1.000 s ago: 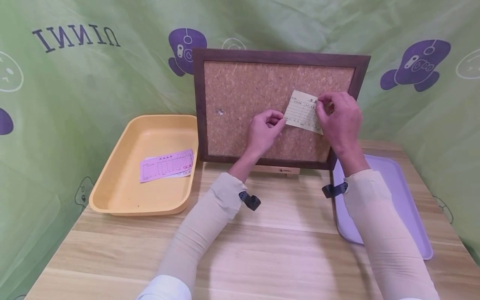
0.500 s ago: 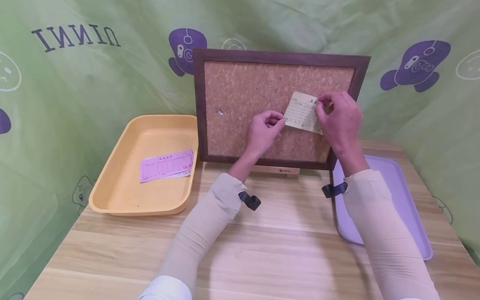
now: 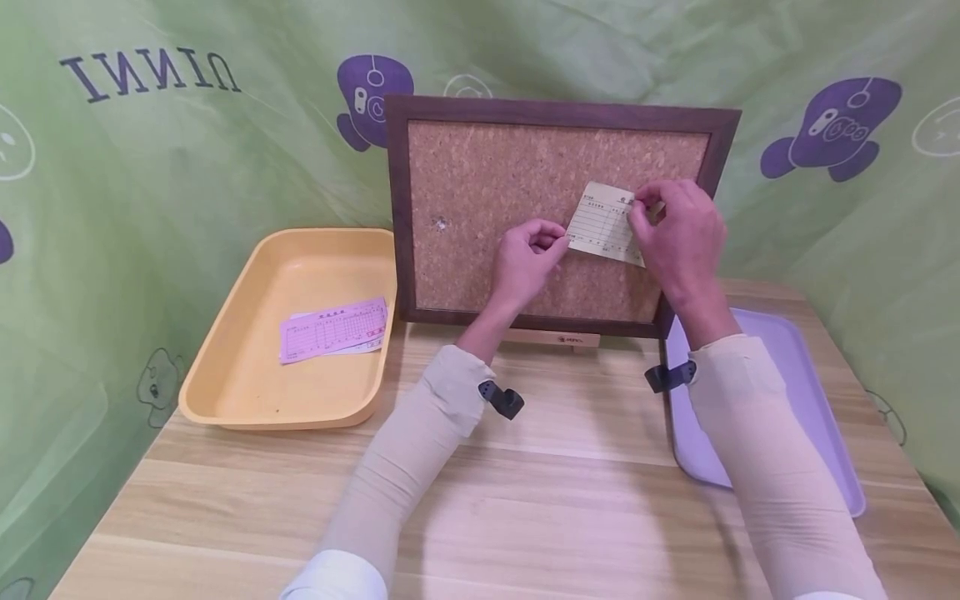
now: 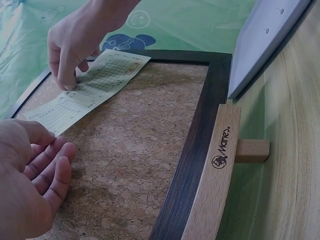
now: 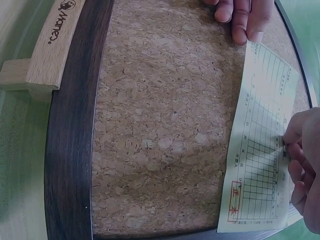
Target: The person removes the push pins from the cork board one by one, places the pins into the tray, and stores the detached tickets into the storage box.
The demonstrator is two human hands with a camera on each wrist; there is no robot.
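Note:
A pale yellow receipt slip (image 3: 603, 223), printed with a ruled form, lies slightly tilted against the right part of the framed cork board (image 3: 480, 183). My left hand (image 3: 527, 262) pinches the slip's lower left corner between thumb and index finger. At the slip's upper edge my right hand (image 3: 681, 237) has thumb and index fingertips together. In the right wrist view creases spread over the slip (image 5: 260, 150) from those fingertips; I cannot tell whether a small pin sits between them. Part of the slip's right side is hidden behind the right hand in the head view.
On the left, a yellow tray (image 3: 225, 333) holds a pink receipt slip (image 3: 330, 332) over a white one. A purple tray (image 3: 813, 417) stands right, with a few small pins (image 4: 266, 31) in it. A wooden stand (image 4: 215, 165) supports the board. A green curtain (image 3: 300, 125) hangs behind.

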